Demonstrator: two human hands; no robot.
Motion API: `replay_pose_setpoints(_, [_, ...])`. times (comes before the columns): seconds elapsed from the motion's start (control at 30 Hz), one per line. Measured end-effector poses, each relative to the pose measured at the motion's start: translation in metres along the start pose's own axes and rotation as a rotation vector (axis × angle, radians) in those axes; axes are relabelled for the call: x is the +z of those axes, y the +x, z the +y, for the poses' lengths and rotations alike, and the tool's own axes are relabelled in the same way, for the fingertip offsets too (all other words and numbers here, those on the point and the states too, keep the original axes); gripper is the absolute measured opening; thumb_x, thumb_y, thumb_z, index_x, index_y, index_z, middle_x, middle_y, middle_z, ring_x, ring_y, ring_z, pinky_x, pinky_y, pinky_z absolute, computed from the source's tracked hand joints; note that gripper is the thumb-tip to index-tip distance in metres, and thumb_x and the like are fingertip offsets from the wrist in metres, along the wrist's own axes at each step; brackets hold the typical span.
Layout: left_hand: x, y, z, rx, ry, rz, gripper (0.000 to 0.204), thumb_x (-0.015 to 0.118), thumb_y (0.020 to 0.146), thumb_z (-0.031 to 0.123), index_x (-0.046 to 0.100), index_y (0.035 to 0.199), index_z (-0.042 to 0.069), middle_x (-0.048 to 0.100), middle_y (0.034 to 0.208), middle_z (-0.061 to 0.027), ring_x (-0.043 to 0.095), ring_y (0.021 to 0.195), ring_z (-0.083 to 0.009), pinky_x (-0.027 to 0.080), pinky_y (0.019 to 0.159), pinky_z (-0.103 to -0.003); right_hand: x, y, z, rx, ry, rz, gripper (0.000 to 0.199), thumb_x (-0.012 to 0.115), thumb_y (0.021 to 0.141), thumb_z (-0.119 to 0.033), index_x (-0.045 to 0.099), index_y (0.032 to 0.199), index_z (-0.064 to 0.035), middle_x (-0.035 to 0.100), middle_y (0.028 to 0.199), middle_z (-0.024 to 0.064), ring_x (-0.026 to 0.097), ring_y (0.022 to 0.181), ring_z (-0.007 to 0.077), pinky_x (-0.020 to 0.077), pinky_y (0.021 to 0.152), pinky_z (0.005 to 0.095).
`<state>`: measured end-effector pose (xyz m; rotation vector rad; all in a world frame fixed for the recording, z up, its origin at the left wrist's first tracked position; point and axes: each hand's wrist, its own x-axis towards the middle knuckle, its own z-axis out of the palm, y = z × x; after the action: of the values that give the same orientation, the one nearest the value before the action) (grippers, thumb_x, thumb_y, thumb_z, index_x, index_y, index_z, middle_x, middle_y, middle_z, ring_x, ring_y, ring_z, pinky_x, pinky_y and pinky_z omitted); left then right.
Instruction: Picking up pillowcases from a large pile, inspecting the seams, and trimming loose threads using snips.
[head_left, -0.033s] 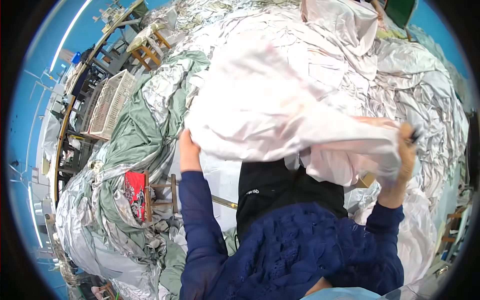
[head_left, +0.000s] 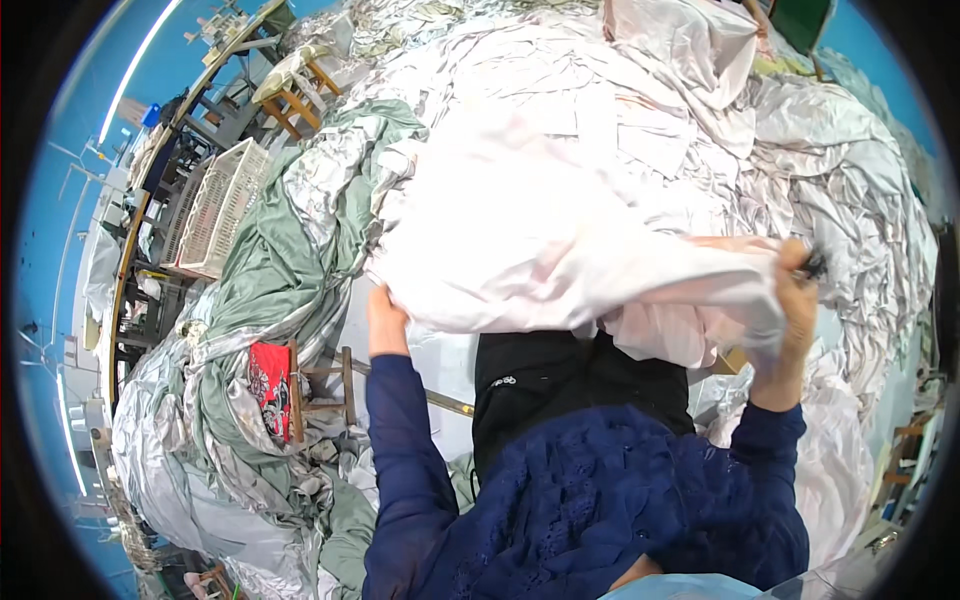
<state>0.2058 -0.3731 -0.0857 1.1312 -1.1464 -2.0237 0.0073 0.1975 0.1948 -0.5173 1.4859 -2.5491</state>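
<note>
A large pale pinkish-white cloth (head_left: 520,240) stretches between my two hands above my lap, its far part overexposed and blending with the pile behind. My left hand (head_left: 387,322) pinches its near left corner, fingertips partly hidden by the fabric. At the right, my right hand (head_left: 793,305) is closed round the bunched end of the same cloth. A small dark object (head_left: 816,262), too blurred to name, sticks out by the fingers of that hand. One fold of the cloth hangs down over my black trousers (head_left: 580,390).
Heaped white fabric (head_left: 830,180) surrounds me ahead and to the right. Green and white cloth (head_left: 275,245) lies piled on the left, beside a white plastic crate (head_left: 225,205). A wooden stool frame (head_left: 348,385) with red fabric (head_left: 268,385) stands near my left arm.
My left hand has come slightly down and to the right. My right hand has shifted a little left, and the lifted cloth has sunk and flattened.
</note>
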Motion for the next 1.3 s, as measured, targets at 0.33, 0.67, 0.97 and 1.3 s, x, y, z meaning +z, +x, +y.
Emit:
replay_pose_setpoints(0.33, [0.179,-0.132,0.028,0.598,0.601,-0.654,0.041,0.072,0.084,0.007,0.065,0.123,0.006,0.069,0.114,-0.0073,0.065,0.105,-0.0218,0.051,0.088,-0.035,0.051,-0.014,0.09,0.487,-0.243,-0.615,0.026,0.069,0.087,-0.002,0.067,0.113,-0.0011,0.062,0.106,-0.0015,0.054,0.093,0.0054,0.043,0.081,0.0233])
replay_pose_setpoints(0.67, [0.224,-0.14,0.031,0.664,1.153,-1.107,0.024,0.066,0.08,0.007,0.074,0.102,0.006,0.07,0.083,-0.016,0.069,0.077,-0.0343,0.052,0.072,-0.042,0.015,-0.05,0.091,0.403,-0.456,-0.567,0.048,0.07,0.082,0.0,0.06,0.128,0.001,0.065,0.121,0.0096,0.06,0.114,0.0181,0.0449,0.101,0.0313])
replay_pose_setpoints(0.97, [0.214,-0.119,0.026,0.952,1.49,-0.659,0.029,0.068,0.079,0.009,0.068,0.108,0.005,0.068,0.105,-0.014,0.069,0.093,-0.0387,0.056,0.075,-0.047,-0.028,-0.066,0.114,0.406,-0.939,-0.48,0.031,0.07,0.083,-0.004,0.066,0.114,0.0016,0.071,0.092,0.0123,0.067,0.081,0.0215,0.0528,0.077,0.0324])
replay_pose_setpoints(1.3, [0.231,-0.079,-0.01,0.935,1.451,-0.755,0.021,0.064,0.092,0.023,0.071,0.087,0.005,0.07,0.087,-0.0204,0.068,0.083,-0.0419,0.053,0.071,-0.05,-0.045,-0.051,0.123,0.162,-0.849,0.036,0.014,0.074,0.086,-0.01,0.066,0.087,0.002,0.063,0.071,0.0041,0.054,0.064,0.0075,0.0437,0.058,0.0265])
